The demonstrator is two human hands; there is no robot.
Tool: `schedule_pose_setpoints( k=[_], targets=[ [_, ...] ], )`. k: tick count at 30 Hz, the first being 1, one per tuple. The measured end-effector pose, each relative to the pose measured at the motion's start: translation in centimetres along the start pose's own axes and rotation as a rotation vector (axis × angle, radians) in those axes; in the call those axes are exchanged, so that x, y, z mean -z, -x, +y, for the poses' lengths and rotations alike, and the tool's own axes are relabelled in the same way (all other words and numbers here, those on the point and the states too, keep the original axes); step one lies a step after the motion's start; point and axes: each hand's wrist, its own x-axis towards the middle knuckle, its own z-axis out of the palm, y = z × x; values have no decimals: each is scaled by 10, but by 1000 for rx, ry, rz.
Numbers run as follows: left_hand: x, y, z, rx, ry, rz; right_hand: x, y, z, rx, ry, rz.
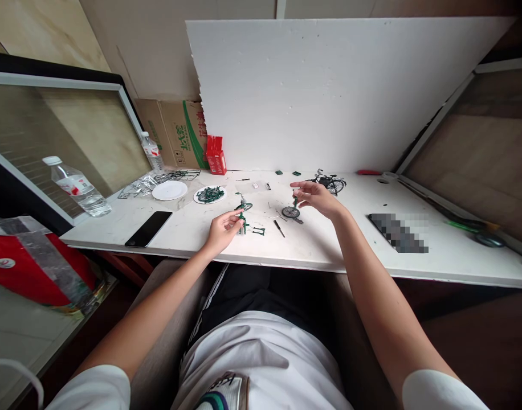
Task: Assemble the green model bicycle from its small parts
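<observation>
My left hand is closed in a pinch on a small dark-green model bicycle part low over the table's front half. To the right, my right hand pinches the green stem of a small spoked wheel, which hangs at or just above the tabletop; I cannot tell if it touches. Just beyond my left hand lies another little wheel assembly with green on it. A green frame-shaped piece is beside the left fingers. Behind my right hand stands a black model bicycle, partly hidden.
On the white table are a dark pen-like tool, a plate of green parts, a white plate, a phone, water bottles and a red box. A white board leans behind; a blurred dark object lies right.
</observation>
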Motion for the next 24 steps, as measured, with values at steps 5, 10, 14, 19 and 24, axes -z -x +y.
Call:
schedule_pose_setpoints(
  k=[5,10,14,19,24],
  targets=[
    [0,1,2,-7,-9,-12,11,1,2,-98,629,16],
    [0,1,3,0,-12,5,17,-2,18,-299,893,-90],
    [0,1,3,11,20,22,16,-2,17,-324,959,-67],
    [0,-1,2,57,74,39,8,5,-5,-359,1014,-187],
    [1,0,6,121,163,26,-4,9,-15,-428,1082,-237]
  ],
)
